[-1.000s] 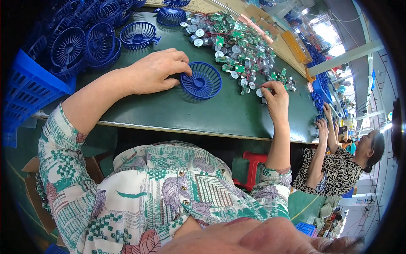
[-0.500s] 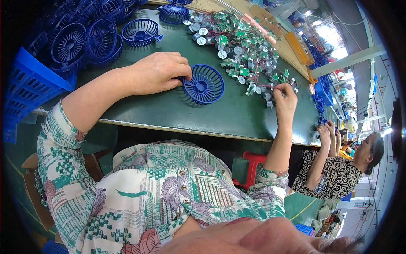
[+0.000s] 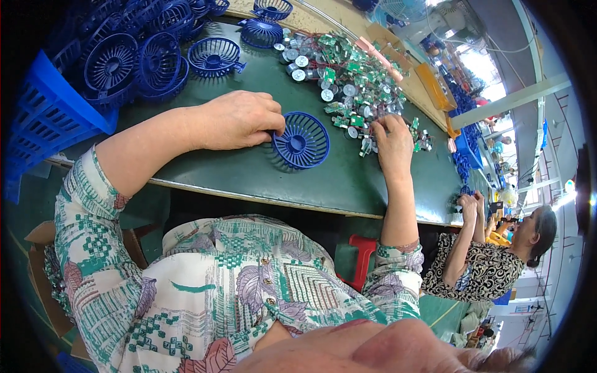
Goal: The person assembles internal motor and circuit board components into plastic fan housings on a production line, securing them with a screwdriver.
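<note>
A round blue slotted fan grille [image 3: 297,143] rests on the green tabletop. My left hand [image 3: 239,121] pinches its left rim between thumb and fingers. To the right, my right hand [image 3: 393,146] reaches to the near edge of a heap of small green circuit boards with silver motors and red wires [image 3: 357,78]. Its fingers are bent together among these parts; whatever lies between the fingertips is hidden.
More blue fan grilles [image 3: 112,62] are piled at the far left beside a blue plastic crate [image 3: 59,115]. A yellow-orange bin [image 3: 433,86] stands behind the heap. On the right, a co-worker in a patterned top [image 3: 476,267] sits near a red stool [image 3: 360,261].
My right hand has moved left along the heap, and the loose motors near its fingers have shifted. My left hand stays on the grille's rim. The whole view has tilted slightly.
</note>
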The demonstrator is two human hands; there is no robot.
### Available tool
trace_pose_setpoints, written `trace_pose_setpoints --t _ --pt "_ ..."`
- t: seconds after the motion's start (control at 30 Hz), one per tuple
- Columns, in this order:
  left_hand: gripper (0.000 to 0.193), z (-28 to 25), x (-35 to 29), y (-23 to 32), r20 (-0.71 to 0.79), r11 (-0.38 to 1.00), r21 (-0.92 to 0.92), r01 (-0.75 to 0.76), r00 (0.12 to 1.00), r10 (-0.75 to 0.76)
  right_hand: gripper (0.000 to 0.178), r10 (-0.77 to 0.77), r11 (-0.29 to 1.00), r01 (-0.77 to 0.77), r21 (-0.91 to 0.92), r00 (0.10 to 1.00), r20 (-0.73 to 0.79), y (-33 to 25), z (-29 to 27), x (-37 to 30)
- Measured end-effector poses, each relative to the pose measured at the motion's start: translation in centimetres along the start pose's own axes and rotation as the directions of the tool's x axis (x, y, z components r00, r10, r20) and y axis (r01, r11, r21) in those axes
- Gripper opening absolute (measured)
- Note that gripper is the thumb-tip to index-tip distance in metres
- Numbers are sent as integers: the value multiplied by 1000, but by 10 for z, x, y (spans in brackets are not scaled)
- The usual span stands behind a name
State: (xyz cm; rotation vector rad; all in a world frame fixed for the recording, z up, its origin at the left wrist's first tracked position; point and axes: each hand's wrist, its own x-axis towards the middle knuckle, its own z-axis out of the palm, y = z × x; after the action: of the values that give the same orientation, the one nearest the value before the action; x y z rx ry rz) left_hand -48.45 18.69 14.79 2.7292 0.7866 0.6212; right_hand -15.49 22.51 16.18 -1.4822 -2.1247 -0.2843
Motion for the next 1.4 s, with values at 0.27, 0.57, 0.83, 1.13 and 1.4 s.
trace_pose_setpoints --t 0.27,0.57,0.83,1.13,1.4 --pt "18 -1 -2 1 20 999 -26 -19 1000 20 4 112 885 23 465 959 -260 12 -17 11" --pt "15 -2 -1 5 48 980 -174 -96 993 106 6 229 828 -80 556 952 -204 -27 -11 -48" --pt "14 -3 -1 8 90 966 -233 -116 986 140 5 66 914 -40 403 997 -51 -64 2 -63" --pt "14 -16 -5 -6 -91 990 -122 67 993 -78 24 107 901 -61 430 991 -84 -63 1 -67" --pt "12 -10 -8 4 -183 978 -209 19 981 -58 23 114 983 -119 137 993 43 -82 0 -87"
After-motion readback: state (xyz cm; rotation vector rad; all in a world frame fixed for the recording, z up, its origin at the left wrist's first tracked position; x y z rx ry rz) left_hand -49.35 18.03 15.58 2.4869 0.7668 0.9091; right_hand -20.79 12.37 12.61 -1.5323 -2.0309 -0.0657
